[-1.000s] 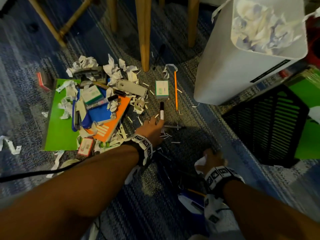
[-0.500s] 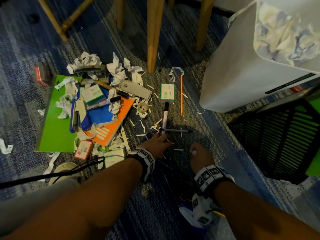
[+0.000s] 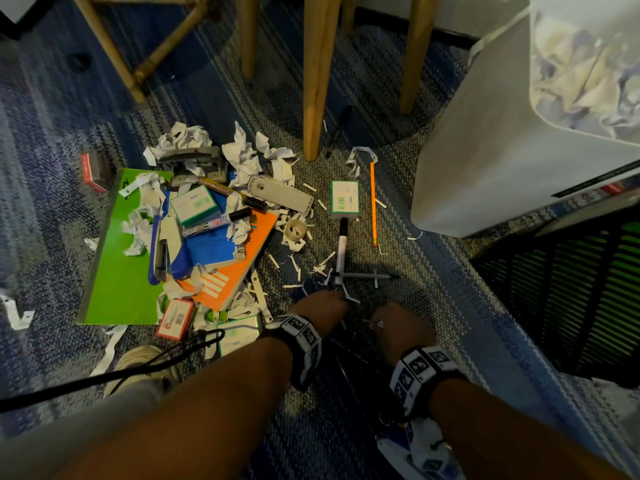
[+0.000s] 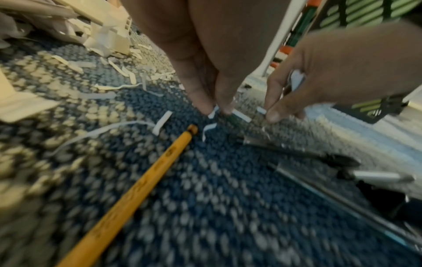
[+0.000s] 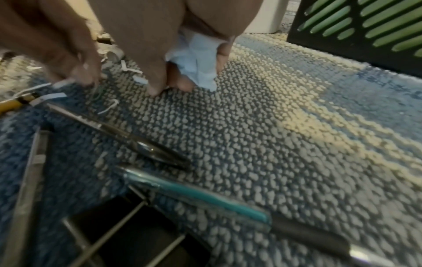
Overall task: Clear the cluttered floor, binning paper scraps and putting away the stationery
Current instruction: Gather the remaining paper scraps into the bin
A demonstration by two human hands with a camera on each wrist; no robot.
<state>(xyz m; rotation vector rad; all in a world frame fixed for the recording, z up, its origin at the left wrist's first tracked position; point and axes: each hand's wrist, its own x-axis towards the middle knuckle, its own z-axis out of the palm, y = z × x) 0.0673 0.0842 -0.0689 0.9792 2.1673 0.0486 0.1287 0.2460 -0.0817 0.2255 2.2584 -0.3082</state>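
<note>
On the carpet just near a white marker (image 3: 341, 251), the left hand (image 3: 320, 308) pinches a paper strip (image 4: 213, 112); the right hand (image 3: 398, 329), beside it, clutches crumpled scraps (image 5: 198, 59). A white bin (image 3: 485, 161) stands far right.

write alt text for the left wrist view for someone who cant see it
The left hand pinches a small white paper strip off blue-and-cream carpet, while the right hand, already holding white paper, reaches down beside it. A yellow pencil and dark pens lie in front, blurred.
</note>
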